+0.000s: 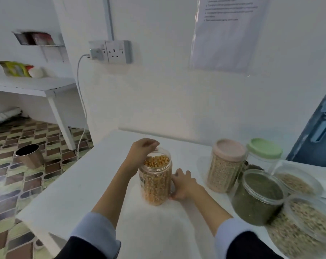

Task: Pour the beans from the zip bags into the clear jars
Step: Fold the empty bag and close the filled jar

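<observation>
You are bracing the full clear jar (pixel 156 181), mid-table, with your right hand (pixel 181 186) wrapping its base at 3 o'clock; your left hand (pixel 141 152) is curling over the rim. It's probably heavy and slick-walled, so grasp low.

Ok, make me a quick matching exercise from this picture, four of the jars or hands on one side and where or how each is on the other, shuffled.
1. yellow-bean jar
2. pink-lidded jar
3. left hand
4. right hand

a. at the open jar's rim
b. closed, pale grains inside
c. gripping the jar's side
d. lidless, nearly full

Pairs: 1-d, 2-b, 3-a, 4-c
</observation>
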Available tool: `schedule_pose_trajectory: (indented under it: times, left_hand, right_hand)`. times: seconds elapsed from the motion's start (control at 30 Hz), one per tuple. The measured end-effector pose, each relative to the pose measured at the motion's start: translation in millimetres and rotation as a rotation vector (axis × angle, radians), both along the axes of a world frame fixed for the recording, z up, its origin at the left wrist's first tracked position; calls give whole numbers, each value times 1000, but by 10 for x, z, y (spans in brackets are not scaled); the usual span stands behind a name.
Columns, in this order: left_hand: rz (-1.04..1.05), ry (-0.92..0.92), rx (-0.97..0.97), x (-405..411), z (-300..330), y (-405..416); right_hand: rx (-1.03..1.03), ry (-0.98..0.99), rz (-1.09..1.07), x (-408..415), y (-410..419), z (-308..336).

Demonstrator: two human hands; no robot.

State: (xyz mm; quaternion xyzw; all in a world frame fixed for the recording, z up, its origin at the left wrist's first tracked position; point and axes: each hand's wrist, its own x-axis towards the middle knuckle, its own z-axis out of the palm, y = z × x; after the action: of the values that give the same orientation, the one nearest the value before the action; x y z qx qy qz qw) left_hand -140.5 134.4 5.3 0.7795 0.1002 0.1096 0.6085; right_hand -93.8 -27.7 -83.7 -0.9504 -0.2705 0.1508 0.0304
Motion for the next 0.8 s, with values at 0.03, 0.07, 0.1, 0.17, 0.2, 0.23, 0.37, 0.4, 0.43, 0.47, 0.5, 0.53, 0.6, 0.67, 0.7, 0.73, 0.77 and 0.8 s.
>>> schedule_pose_trajectory:
  times: [0.03,0.07,0.1,0.17,0.2,0.23,0.37,0.4,0.43,0.47,0.5,0.53,0.6,0.67,0.7,0.73,0.77,0.8]
  left_hand:
    - [-55,8,-47,-1,-10,1]
    - [-81,9,-65,6,-24,2]
    - [-85,5,-78,15,-44,10]
    - [-67,-16,-128,18,-73,23]
    - [-59,-27,-156,21,-80,21]
    - [-51,-37,-174,25,-85,16]
    - [-19,-72,-154,28,-92,-12]
    - [-9,-75,-154,26,-95,-12]
    - [-3,-75,-155,21,-97,-13]
    - [2,-78,-157,16,-101,-15]
    - [8,-82,-164,8,-97,-24]
    - [12,-88,-180,3,-96,-30]
    - [20,-95,-236,-3,-95,-41]
    - [36,-89,-301,-7,-88,-51]
    - [41,-84,-331,-15,-82,-52]
    - [35,-80,-353,-16,-85,-47]
    - [16,-82,-366,-17,-93,-44]
    - [-5,-87,-379,-12,-106,-38]
  right_hand:
    - [8,10,-9,25,2,-2]
    - [22,37,-11,65,-5,-7]
    - [39,64,-5,115,-22,-14]
    - [78,110,8,220,-49,-36]
    - [119,119,-1,254,-56,-27]
    - [190,111,-37,279,-53,-7]
    - [984,184,-411,298,-42,228]
    - [1265,340,-466,272,-40,308]
    - [1500,491,-491,248,-35,373]
    - [1685,610,-501,223,-19,445]
    - [1815,695,-500,201,9,504]
    - [1899,753,-487,171,50,567]
    - [1968,828,-441,89,160,661]
    - [1958,843,-394,-7,248,704]
    - [1929,824,-369,-53,274,710]
    - [1905,800,-346,-97,290,704]
    - [1889,776,-320,-121,295,678]
    - [1874,761,-285,-148,287,658]
